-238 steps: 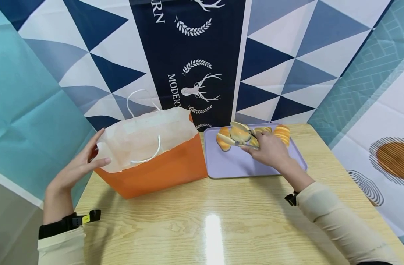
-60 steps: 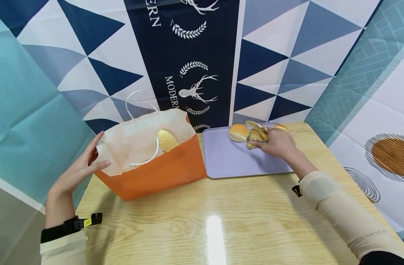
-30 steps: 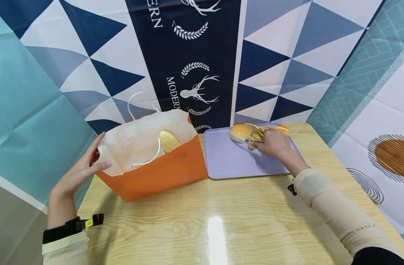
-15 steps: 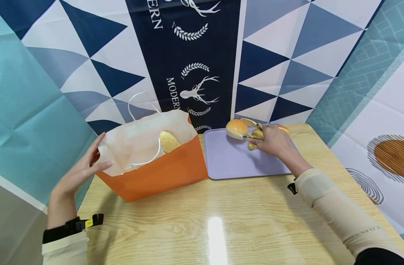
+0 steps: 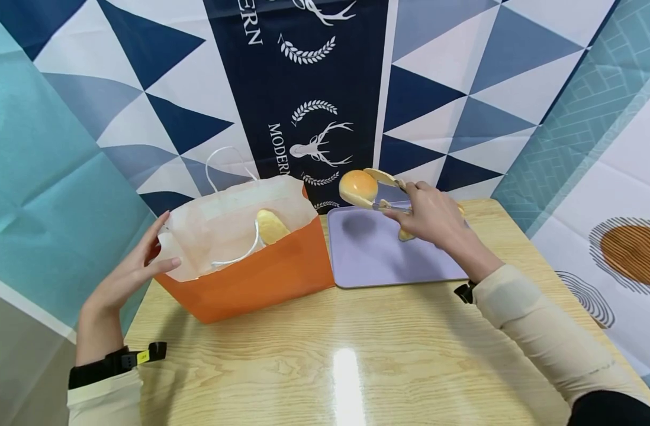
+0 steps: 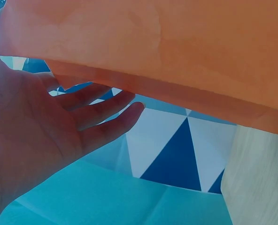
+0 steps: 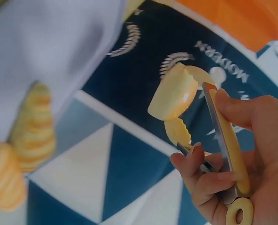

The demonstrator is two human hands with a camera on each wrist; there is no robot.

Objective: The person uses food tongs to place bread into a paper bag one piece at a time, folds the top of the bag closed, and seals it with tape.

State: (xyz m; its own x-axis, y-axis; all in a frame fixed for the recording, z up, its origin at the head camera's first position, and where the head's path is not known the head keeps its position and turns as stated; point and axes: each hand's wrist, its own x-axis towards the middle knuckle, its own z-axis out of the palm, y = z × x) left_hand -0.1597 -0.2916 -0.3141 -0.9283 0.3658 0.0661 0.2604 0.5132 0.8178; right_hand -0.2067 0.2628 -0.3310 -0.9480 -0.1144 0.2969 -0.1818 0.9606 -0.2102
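Note:
My right hand (image 5: 434, 216) grips a pair of kitchen tongs (image 7: 230, 154) with pale yellow tips. Between the tips is a round golden bun (image 5: 359, 186), raised above the lavender tray (image 5: 378, 263). The bun's shadow falls on the tray's left part. My left hand (image 5: 125, 269) rests against the left end of an orange paper bag (image 5: 256, 284), thumb at the rim and fingers extended along its side. In the left wrist view these fingers (image 6: 111, 119) are spread and loosely bent. A yellow bread piece (image 5: 272, 227) shows inside the bag's white mouth.
A ridged croissant-like roll (image 7: 35, 126) and a striped orange roll (image 7: 5, 178) lie on the tray, mostly hidden behind the right hand in the head view. White cord handles (image 5: 240, 257) hang at the bag's mouth. A patterned backdrop (image 5: 335, 89) stands behind the wooden table (image 5: 261, 367).
The right hand has raised the bun in the tongs off the tray, moving up and left. Earlier, a yellow bread piece came to be in the bag. The left hand has stayed put.

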